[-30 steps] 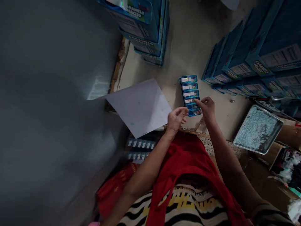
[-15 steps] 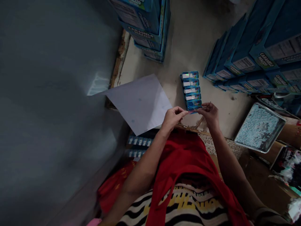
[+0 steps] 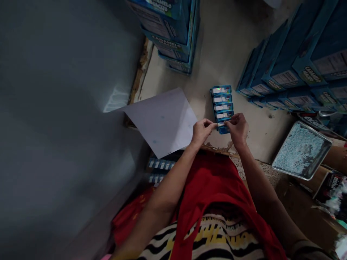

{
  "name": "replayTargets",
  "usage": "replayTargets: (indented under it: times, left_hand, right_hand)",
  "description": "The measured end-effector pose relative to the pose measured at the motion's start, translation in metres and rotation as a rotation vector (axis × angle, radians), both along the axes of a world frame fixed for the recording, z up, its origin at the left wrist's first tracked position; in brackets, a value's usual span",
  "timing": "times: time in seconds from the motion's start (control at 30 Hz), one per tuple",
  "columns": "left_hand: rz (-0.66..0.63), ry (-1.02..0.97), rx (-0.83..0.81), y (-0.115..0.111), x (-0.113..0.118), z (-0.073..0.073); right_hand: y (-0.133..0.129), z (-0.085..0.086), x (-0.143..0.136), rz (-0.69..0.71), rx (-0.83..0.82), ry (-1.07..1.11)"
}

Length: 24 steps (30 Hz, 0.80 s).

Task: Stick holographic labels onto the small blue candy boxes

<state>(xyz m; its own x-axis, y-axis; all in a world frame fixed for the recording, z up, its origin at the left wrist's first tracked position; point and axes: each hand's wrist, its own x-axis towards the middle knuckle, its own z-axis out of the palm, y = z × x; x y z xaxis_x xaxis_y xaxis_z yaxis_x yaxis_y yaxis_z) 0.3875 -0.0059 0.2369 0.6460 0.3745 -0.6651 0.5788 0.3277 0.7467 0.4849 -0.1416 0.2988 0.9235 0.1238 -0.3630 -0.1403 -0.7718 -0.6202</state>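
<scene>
Row of blue packs [image 3: 223, 107] starts between our left hand [image 3: 200, 133] and right hand [image 3: 239, 129], its long axis running forward from them; both pinch a pale strip [image 3: 221, 124] across its near end; the right hand is nearer, overlapping its edge.

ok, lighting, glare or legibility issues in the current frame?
Head view: dim overall; head view: pale glare patch on the gray surface at left; head view: small rainbow glint at the far end of the row of blue packs; head view: fine print on the blue boxes at right unreadable.
</scene>
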Motion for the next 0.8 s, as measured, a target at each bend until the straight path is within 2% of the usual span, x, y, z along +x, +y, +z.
replayTargets:
  times: [0.13,0.27,0.4,0.5,0.57,0.63,0.7,0.73,0.8]
  left_hand:
    - [0.16,0.027,-0.247,-0.013,0.001,-0.025]
    - [0.274,0.093,-0.317,-0.023,0.008,-0.039]
    - [0.191,0.126,-0.301,-0.027,0.022,-0.035]
    - [0.163,0.13,-0.193,-0.019,0.026,-0.017]
    - [0.175,0.127,-0.085,0.001,0.02,0.002]
    - [0.17,0.1,0.171,0.04,0.007,0.021]
    - [0.078,0.056,0.677,0.095,-0.005,0.037]
    - [0.014,0.046,0.88,0.125,-0.008,0.043]
    - [-0.123,0.068,1.107,0.177,-0.012,0.047]
  right_hand:
    - [-0.014,-0.015,0.007,-0.025,-0.052,-0.094]
    - [-0.028,-0.034,0.02,-0.103,0.145,0.167]
    - [-0.029,-0.045,0.032,-0.064,0.171,0.218]
    - [-0.023,-0.042,0.042,-0.044,0.171,0.273]
    - [-0.024,-0.035,0.047,-0.033,0.194,0.317]
    - [-0.032,-0.026,0.048,-0.025,0.216,0.347]
    - [-0.049,-0.018,0.042,-0.03,0.226,0.353]
    - [-0.06,-0.014,0.036,-0.041,0.225,0.346]
    - [-0.083,-0.006,0.016,-0.075,0.2,0.313]
